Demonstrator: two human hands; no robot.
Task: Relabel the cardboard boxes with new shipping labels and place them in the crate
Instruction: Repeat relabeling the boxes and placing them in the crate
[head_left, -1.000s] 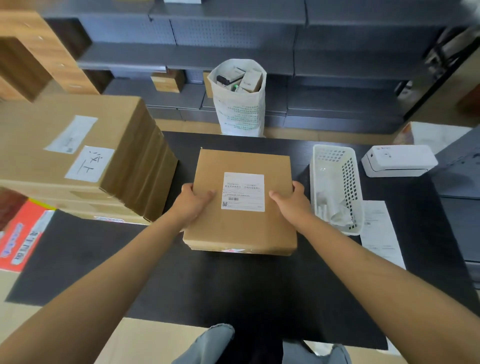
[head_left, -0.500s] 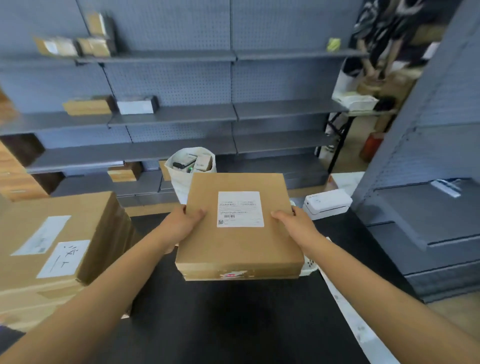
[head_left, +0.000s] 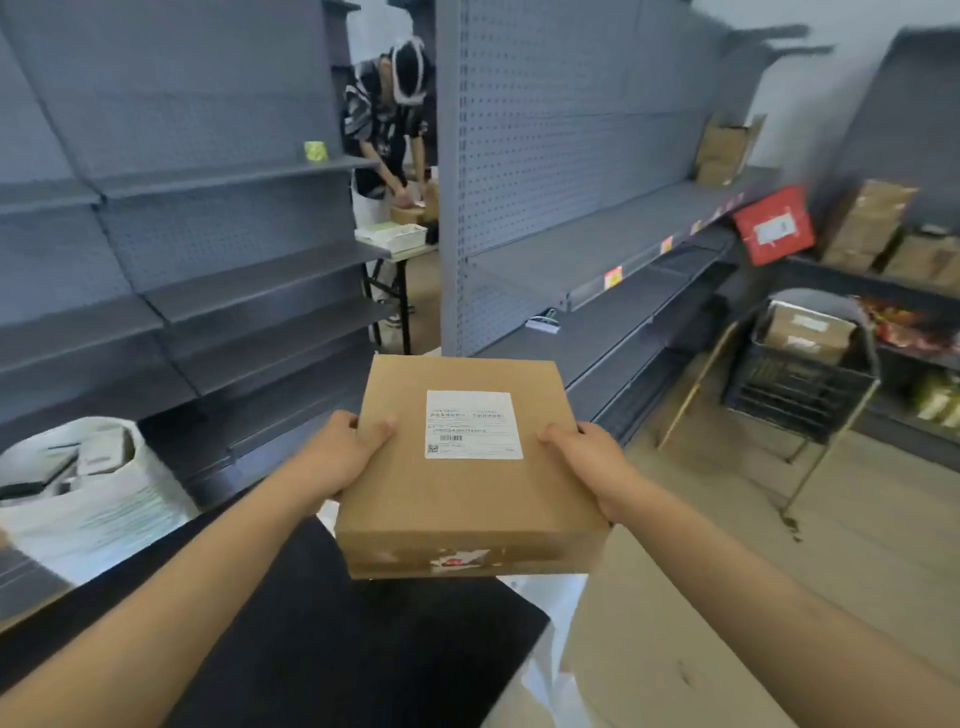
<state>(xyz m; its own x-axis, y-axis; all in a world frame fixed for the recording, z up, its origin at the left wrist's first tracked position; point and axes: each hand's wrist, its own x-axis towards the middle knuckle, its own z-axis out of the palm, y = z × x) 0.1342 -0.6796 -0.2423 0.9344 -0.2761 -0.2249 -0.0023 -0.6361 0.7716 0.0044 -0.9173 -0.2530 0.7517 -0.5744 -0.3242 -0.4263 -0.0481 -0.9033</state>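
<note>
Above the black table (head_left: 332, 649), two hands, left (head_left: 347, 457) and right (head_left: 592, 465), grip one cardboard box (head_left: 467, 499) bearing one label (head_left: 474, 424).

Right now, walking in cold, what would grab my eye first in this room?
First, the flat cardboard box held up mid-frame by the left hand and right hand, a white shipping label on top. To the right, a black crate on a stand already holds boxes. Farther back, another person bends over a table between grey shelves.
</note>
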